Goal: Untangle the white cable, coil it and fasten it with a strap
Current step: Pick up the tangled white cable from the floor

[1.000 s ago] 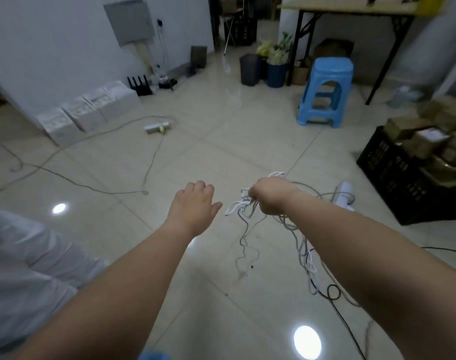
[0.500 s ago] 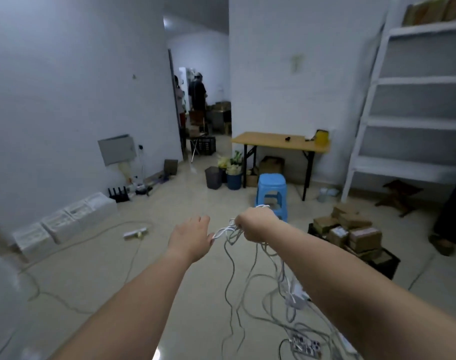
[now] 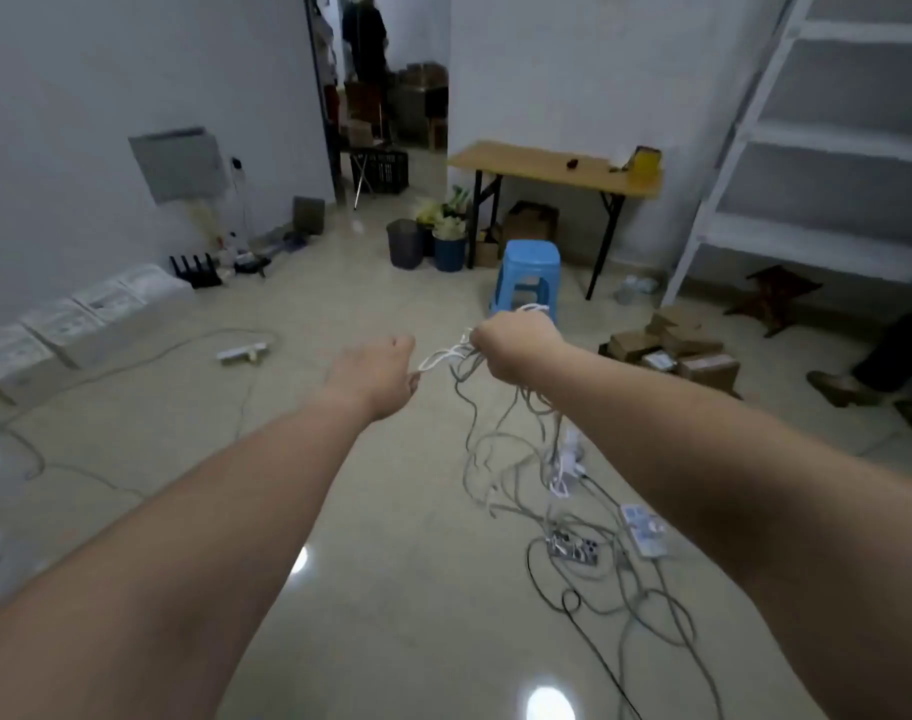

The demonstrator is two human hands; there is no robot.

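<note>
Hanging from the right hand's clenched grip, the white cable trails tangled down to the floor. The crate is stuffed with cardboard boxes. Fingers of the left hand are hidden behind it, so can't tell its grip.

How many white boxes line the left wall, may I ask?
4, in a row: nearest box, second box, third box, farthest box; more may lie off-frame.

Pale walls, glossy floor, wooden table, blue stool.
</note>
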